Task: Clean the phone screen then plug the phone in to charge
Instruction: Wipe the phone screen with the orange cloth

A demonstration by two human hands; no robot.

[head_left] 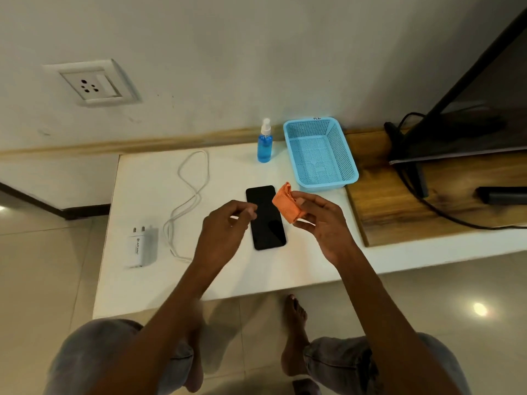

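From the head camera, the phone (265, 217) lies flat, dark screen up, near the middle of the white table (137, 280), its long axis running near to far. The right hand (319, 220) hovers just right of it and pinches a bunched orange cloth (286, 205) between thumb and fingers, the cloth overlapping the phone's far right edge in this view; whether it touches the glass cannot be told. The left hand (225, 226) hangs over the phone's left edge with fingers loosely curled and holding nothing that can be seen. A blue spray bottle (265, 143) stands at the far side, just left of an empty-looking blue basket (320, 153). To the left, a looped white cable (185, 201) trails toward a white charger (141, 246) lying on its side near the table's left edge, and a wall socket (94, 84) sits high on the far left wall. The phone is likely stiff, light and slick, with fragile glass, so it is best steadied by its long edges while the soft, pliable cloth wipes with gentle pressure. The cable is limp and is best taken by its plug end; the charger is rigid and easy to grip by its body.
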